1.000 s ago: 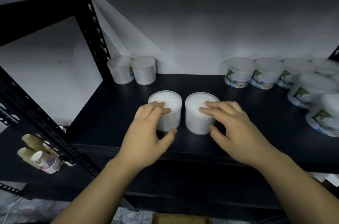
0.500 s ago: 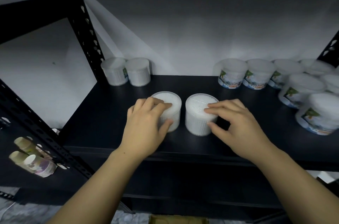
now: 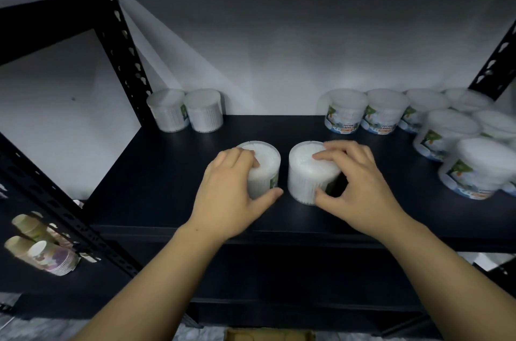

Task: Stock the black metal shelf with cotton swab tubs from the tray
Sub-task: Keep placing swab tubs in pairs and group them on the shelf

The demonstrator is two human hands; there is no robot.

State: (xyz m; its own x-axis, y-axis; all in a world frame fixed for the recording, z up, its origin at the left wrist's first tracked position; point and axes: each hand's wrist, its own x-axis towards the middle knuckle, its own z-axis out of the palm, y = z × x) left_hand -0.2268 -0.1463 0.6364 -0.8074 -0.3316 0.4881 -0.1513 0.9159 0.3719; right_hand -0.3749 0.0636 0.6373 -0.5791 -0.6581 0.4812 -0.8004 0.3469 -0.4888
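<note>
Partway through, by our read: the black metal shelf (image 3: 173, 173) already carries two plain tubs (image 3: 185, 111) at the back left by the upright, and a cluster of labelled tubs (image 3: 418, 128) at the back right running toward the front right edge. We have two more tubs standing upright mid-shelf, near the front edge, just beside each other with a thin gap. Our left hand (image 3: 231, 195) grips the left tub (image 3: 264, 170), fingers curled over the lid, thumb along the near side at its base. Our right hand (image 3: 360, 187) grips the right tub (image 3: 308, 173), fingers over the lid, thumb pinching the lower side wall. Both tubs sit on the shelf surface, not lifted. The middle of the back row is unfilled, so likely these two go there. Tray is out of view, so we can't tell how many tubs remain. Stacked paper cups (image 3: 42, 251) sit on the lower left shelf, unrelated.
</note>
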